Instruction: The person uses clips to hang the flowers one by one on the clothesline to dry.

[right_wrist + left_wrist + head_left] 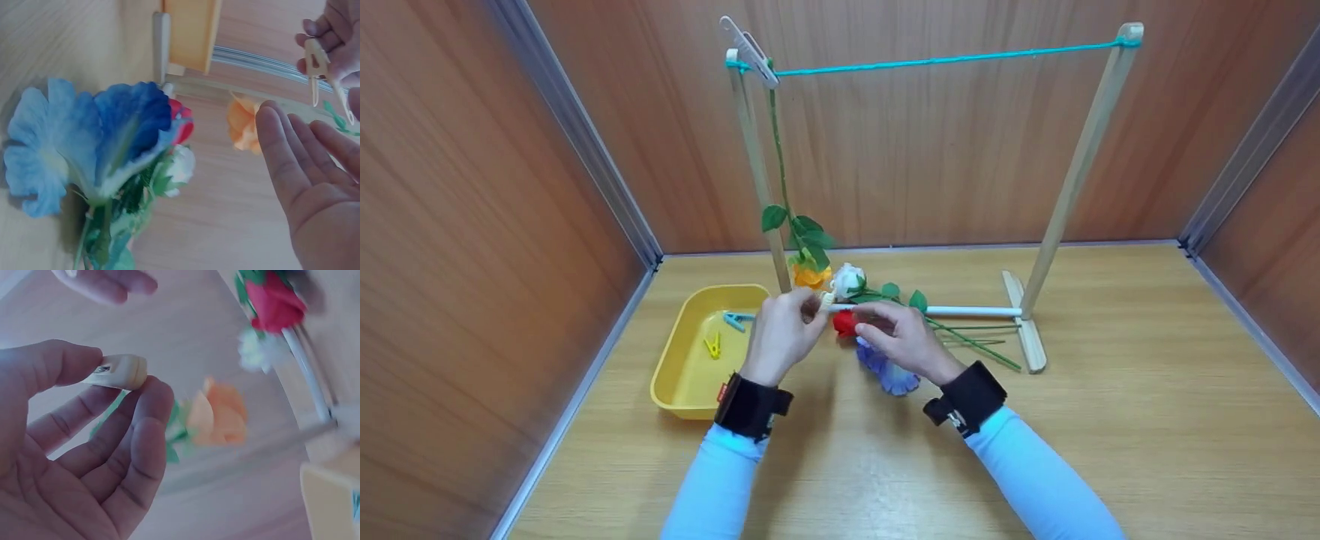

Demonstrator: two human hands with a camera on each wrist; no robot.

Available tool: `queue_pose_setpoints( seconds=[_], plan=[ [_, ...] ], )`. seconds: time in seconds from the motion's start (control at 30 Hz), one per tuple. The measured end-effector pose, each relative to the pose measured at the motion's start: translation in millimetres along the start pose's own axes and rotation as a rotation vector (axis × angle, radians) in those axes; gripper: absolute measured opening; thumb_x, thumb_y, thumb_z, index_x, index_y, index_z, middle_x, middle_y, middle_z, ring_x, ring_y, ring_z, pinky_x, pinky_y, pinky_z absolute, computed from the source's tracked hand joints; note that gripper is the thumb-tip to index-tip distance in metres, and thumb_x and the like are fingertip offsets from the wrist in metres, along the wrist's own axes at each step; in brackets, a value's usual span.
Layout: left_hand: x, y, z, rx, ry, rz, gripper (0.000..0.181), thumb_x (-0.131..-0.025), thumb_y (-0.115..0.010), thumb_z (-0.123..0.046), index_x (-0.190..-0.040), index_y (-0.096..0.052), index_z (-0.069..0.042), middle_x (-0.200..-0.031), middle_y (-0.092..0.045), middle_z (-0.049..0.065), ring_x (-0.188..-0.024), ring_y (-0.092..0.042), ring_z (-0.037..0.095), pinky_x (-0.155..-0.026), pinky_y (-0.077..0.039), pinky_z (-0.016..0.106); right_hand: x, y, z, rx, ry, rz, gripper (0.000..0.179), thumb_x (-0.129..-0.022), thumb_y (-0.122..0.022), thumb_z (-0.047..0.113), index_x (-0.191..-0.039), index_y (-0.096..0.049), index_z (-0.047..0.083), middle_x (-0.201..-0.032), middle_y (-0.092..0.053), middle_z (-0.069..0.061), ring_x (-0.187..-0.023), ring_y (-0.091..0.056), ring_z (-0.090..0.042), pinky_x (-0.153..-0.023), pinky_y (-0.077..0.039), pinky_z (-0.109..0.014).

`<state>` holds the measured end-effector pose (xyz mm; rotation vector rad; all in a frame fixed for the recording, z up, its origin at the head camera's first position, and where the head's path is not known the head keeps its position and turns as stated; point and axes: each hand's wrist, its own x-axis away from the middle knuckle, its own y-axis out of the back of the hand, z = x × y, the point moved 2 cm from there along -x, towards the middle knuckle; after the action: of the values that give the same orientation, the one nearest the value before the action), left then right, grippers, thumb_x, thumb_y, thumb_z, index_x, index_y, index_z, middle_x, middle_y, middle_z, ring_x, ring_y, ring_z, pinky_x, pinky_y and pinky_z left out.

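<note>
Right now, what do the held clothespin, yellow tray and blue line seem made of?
Clothespin: probably smooth cream plastic, given its moulded-looking cut-outs. Yellow tray: likely plastic, slightly glossy, with rounded corners. Blue line: perhaps matte cord, wrapped at both ends; fibre unclear.

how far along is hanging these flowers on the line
Looks done: the orange rose hangs upside down from the turquoise cord, its stem clipped by a pale clothespin. In hand: the left hand pinches a cream clothespin; the right hand holds nothing visible. Apparently left: the white rose, red rose and blue flowers lie unclipped below the cord.
</note>
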<state>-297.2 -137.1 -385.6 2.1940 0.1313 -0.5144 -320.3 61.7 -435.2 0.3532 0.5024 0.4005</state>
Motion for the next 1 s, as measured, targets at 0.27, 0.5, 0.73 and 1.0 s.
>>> queue_pose_setpoints(
  seconds=[0.27, 0.5, 0.73, 1.0],
  plan=[
    [11.9, -25.9, -11.1, 0.118, -0.078, -0.014, 0.004, -0.090, -0.076, -0.012, -0.091, -0.077, -0.007, -0.084, -0.076, 0.005, -0.074, -0.071, 0.023, -0.066, -0.057, 0.035, 15.4, 3.7, -1.2, -0.052, -0.001, 0.019, 0.035, -0.099, -0.070, 0.009, -0.131, -0.066, -0.002, -0.126, -0.069, -0.019, -0.107, -0.071, -0.033, -0.093, -0.059, -0.038],
    [19.2, -45.9, -14.7, 0.291, -0.064, 0.021, 0.005, -0.089, -0.077, -0.007, -0.086, -0.074, -0.004, -0.081, -0.074, 0.005, -0.074, -0.068, 0.016, -0.068, -0.056, 0.030, 27.3, 2.1, -7.1, -0.074, 0.010, 0.014, 0.040, -0.098, -0.070, 0.006, -0.135, -0.062, -0.004, -0.130, -0.066, -0.021, -0.105, -0.072, -0.033, -0.093, -0.059, -0.039],
    [24.8, -57.7, -11.3, 0.406, -0.010, 0.083, 0.009, -0.091, -0.078, -0.010, -0.086, -0.074, -0.004, -0.082, -0.074, 0.005, -0.075, -0.066, 0.013, -0.069, -0.055, 0.029, 36.7, 2.8, -16.6, -0.054, -0.010, -0.078, 0.034, -0.094, -0.074, 0.005, -0.127, -0.068, -0.001, -0.119, -0.071, -0.017, -0.093, -0.074, -0.029, -0.085, -0.060, -0.030],
    [27.8, -65.3, -3.1, 0.570, 0.075, 0.106, 0.022, -0.090, -0.081, -0.011, -0.087, -0.062, -0.001, -0.087, -0.068, 0.009, -0.081, -0.067, 0.017, -0.072, -0.057, 0.028, 43.7, 5.3, -25.1, -0.024, 0.013, -0.132, 0.026, -0.092, -0.076, 0.003, -0.118, -0.074, 0.002, -0.106, -0.073, -0.012, -0.087, -0.072, -0.024, -0.077, -0.059, -0.024]
  ],
)
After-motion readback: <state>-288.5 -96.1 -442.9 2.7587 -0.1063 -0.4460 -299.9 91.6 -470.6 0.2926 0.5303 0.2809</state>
